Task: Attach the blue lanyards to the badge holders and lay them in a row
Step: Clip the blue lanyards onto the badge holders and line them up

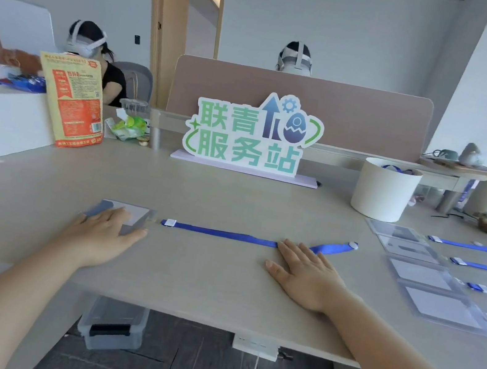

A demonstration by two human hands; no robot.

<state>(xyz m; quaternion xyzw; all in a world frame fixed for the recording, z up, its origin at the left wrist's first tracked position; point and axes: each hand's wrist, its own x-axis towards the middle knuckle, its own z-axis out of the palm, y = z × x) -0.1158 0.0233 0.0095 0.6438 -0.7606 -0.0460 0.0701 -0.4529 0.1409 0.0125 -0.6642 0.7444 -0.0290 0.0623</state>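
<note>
Now both hands lie flat on the desk (219,277). The left hand (107,232) has straight fingers and rests on top of a clear badge holder (136,214). It presses the holder down and does not grip it. The right hand (307,273) is flat too, and its fingertips (285,244) touch the blue lanyard (220,233) near its far end. Neither hand is curled round anything.

The lanyard lies in a straight line between the hands. Its white clip (169,222) sits right at the edge of the badge holder. It looks joined on, but I cannot tell for sure. The loop end (338,248) bends away a little past the right hand.

Off to the right, four other badge holders (421,274) lie in a row, each with its own blue strap (484,248) going off to the side. So this one probably has to join that row.

The lanyard is a soft, light ribbon. I think it will flop and twist if it is lifted by one end. The holder is thin, smooth plastic and may slide on the desk. The best place to take hold looks like the holder's edge by the clip, with the other hand on the strap to stop it twisting
</note>
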